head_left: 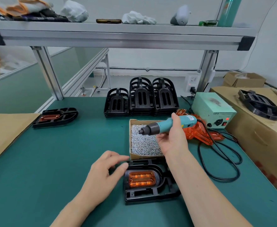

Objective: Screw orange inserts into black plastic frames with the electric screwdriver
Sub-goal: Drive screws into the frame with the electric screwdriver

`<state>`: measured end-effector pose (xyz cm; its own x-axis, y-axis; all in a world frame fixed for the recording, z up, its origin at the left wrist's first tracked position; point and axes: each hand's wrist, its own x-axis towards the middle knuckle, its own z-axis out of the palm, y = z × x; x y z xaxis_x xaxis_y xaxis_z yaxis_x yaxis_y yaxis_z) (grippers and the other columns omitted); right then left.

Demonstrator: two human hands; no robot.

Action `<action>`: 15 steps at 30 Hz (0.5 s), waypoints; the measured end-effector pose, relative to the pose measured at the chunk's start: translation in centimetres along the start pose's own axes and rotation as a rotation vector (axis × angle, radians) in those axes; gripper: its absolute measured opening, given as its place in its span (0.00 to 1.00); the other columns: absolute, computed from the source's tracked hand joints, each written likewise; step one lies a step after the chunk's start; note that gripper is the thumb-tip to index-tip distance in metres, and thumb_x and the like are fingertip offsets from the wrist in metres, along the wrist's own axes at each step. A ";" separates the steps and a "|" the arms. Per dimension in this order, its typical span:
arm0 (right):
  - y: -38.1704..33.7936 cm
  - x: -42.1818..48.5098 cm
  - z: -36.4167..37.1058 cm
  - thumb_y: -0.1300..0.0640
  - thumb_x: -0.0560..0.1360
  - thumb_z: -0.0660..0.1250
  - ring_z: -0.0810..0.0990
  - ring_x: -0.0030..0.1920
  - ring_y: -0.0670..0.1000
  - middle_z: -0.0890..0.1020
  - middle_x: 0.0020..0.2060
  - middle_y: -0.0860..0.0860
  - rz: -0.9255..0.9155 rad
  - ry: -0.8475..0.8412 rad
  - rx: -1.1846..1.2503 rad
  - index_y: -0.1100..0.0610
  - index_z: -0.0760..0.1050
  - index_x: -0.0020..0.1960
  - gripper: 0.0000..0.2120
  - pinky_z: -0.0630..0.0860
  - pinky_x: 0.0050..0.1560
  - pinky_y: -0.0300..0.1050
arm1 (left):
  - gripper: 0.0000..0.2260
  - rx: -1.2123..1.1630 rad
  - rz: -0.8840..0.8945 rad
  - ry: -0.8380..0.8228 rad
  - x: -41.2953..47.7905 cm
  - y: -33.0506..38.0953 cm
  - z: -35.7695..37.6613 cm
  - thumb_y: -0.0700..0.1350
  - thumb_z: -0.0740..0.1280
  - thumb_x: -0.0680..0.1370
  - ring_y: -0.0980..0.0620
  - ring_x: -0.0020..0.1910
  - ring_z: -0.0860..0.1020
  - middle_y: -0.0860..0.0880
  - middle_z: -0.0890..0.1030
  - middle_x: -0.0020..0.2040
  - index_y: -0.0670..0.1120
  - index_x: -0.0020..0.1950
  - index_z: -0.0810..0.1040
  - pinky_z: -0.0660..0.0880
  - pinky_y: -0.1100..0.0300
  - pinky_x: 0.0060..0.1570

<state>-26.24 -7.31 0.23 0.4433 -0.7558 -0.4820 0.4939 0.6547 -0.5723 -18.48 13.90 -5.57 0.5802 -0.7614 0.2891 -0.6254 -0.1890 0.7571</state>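
right hand point(172, 140) wraps teal electric screwdriver point(170, 125), tip leftward; black plastic frame point(150, 194) with orange insert point(141, 179) lies bodyward; left hand point(105, 174) slack, empty, nearer

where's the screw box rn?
Head view, right of centre on the green mat: the screw box sits just beyond the nearest black frame, under the screwdriver in the right hand, orange inserts to its right.

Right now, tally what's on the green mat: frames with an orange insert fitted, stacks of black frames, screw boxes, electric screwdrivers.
Frames with orange insert fitted: 2 (front, far left)
Stacks of black frames: 3
Screw box: 1
Electric screwdriver: 1
Total: 7
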 end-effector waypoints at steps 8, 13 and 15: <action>-0.2 0.4 -0.7 0.53 0.72 0.77 0.80 0.37 0.51 0.79 0.40 0.52 -0.004 0.020 0.081 0.56 0.75 0.52 0.15 0.80 0.31 0.44 | 0.13 0.362 0.054 -0.073 8.1 0.8 0.5 0.48 0.67 0.80 0.52 0.61 0.69 0.55 0.78 0.60 0.53 0.64 0.80 0.64 0.60 0.62; -0.2 0.6 -0.9 0.46 0.73 0.76 0.78 0.26 0.48 0.79 0.39 0.52 -0.012 0.031 0.124 0.56 0.75 0.46 0.16 0.76 0.25 0.39 | 0.17 0.680 0.150 -0.337 11.3 1.8 2.6 0.56 0.64 0.80 0.49 0.62 0.68 0.55 0.77 0.63 0.60 0.68 0.75 0.66 0.54 0.58; -0.2 0.7 -1.0 0.43 0.73 0.75 0.75 0.21 0.46 0.79 0.38 0.52 -0.019 0.038 0.135 0.56 0.75 0.44 0.17 0.74 0.24 0.37 | 0.15 0.760 0.185 -0.390 11.7 1.9 3.2 0.57 0.65 0.79 0.49 0.61 0.69 0.55 0.78 0.60 0.61 0.66 0.76 0.65 0.54 0.54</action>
<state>-26.78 -8.01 -0.61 0.4056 -0.7665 -0.4980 0.5990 0.6344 -0.4885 -14.56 2.69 -2.61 0.3021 -0.9523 0.0421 -0.9510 -0.2981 0.0817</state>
